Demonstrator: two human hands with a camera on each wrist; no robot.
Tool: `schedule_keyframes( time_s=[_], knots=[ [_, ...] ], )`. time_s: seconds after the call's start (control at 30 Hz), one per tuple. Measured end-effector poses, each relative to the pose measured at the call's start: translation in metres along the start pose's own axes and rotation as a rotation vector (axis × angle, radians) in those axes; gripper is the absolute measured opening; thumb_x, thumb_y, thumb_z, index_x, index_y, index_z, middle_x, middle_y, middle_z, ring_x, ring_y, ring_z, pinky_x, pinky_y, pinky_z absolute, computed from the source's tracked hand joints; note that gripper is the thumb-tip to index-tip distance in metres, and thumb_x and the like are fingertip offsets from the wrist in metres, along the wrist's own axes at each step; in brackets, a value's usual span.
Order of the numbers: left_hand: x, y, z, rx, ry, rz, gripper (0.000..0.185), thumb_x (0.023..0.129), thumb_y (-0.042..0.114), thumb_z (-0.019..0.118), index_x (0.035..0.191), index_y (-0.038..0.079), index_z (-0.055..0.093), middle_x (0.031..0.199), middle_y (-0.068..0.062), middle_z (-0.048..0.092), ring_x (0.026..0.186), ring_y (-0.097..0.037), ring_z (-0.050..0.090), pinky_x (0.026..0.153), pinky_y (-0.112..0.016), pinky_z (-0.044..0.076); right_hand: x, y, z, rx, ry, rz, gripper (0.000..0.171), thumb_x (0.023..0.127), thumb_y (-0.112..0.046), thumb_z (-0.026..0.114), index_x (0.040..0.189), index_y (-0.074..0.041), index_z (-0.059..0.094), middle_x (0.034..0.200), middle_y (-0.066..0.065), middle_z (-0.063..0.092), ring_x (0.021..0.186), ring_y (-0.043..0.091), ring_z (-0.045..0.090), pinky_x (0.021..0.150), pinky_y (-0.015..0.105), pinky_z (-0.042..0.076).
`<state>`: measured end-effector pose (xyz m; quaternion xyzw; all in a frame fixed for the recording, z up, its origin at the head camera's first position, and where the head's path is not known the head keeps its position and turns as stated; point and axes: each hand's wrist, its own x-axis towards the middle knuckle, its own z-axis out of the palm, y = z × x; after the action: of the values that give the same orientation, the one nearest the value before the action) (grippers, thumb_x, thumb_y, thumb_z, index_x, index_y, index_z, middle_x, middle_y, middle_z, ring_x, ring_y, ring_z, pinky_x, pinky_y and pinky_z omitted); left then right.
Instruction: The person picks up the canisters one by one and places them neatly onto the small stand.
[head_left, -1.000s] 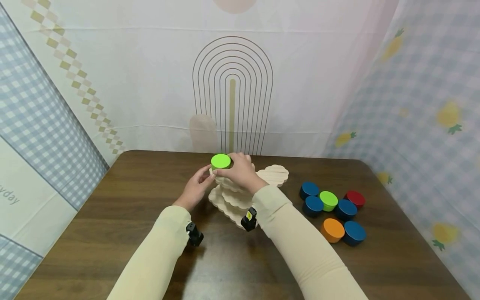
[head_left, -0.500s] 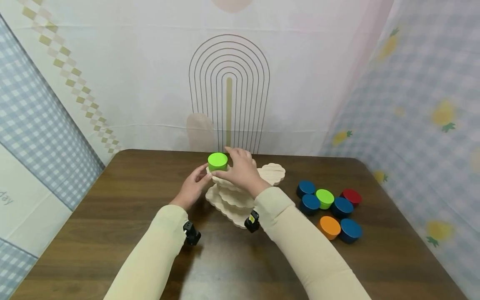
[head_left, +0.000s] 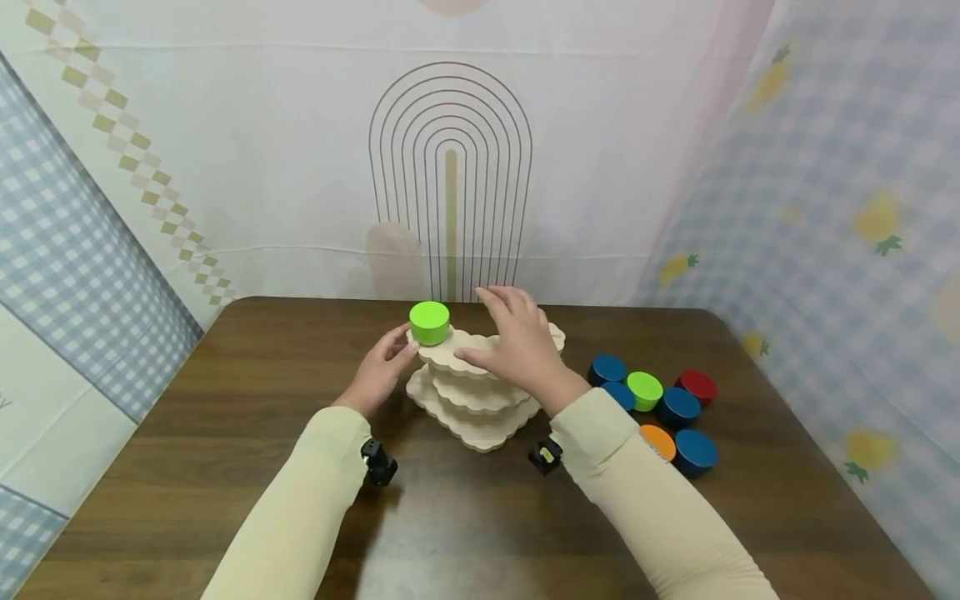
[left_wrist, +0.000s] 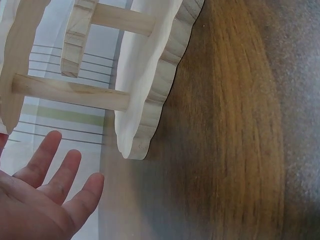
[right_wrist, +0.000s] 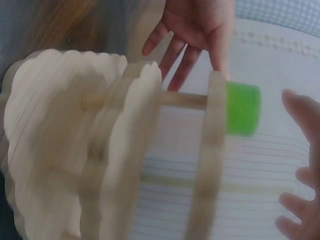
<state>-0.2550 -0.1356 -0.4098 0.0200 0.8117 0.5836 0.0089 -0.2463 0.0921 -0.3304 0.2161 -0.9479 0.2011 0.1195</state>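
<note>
A green cylinder block stands on the far left end of the top tier of a wooden stand, whose wavy-edged tiers are joined by dowels. My left hand is at that end, thumb and index finger touching the tier's edge just below the block. Its other fingers spread out loosely, as the left wrist view shows. Over the right part of the top tier is my right hand, fingers apart and holding nothing. The right wrist view has a gap between this hand and the green block.
On the right of the brown table several blocks sit in a group: blue, a green one, a red one and an orange one. My right sleeve partly covers the orange one. A patterned cloth hangs behind.
My right hand has let go of the green block and moved right, its fingers spreading. The block stays on the tier, and my left hand keeps its place at the tier's end.
</note>
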Motion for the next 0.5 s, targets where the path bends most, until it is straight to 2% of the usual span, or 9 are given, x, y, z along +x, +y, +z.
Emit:
schedule_keyframes(
  time_s=[0.5],
  knots=[
    [0.0,0.0,0.001,-0.025,0.006,-0.004,0.055,0.101,0.031,0.052,0.149,0.012,0.035,0.142,-0.024,0.044,0.133,-0.035,0.04,0.109,-0.053,0.031,-0.047,0.038,-0.025,-0.076,0.062,-0.094,0.088,0.079,-0.047,0.077,0.148,-0.009,0.037,0.149,0.016,0.035,0.14,0.037,0.024,0.109,0.059,0.022]
  ],
)
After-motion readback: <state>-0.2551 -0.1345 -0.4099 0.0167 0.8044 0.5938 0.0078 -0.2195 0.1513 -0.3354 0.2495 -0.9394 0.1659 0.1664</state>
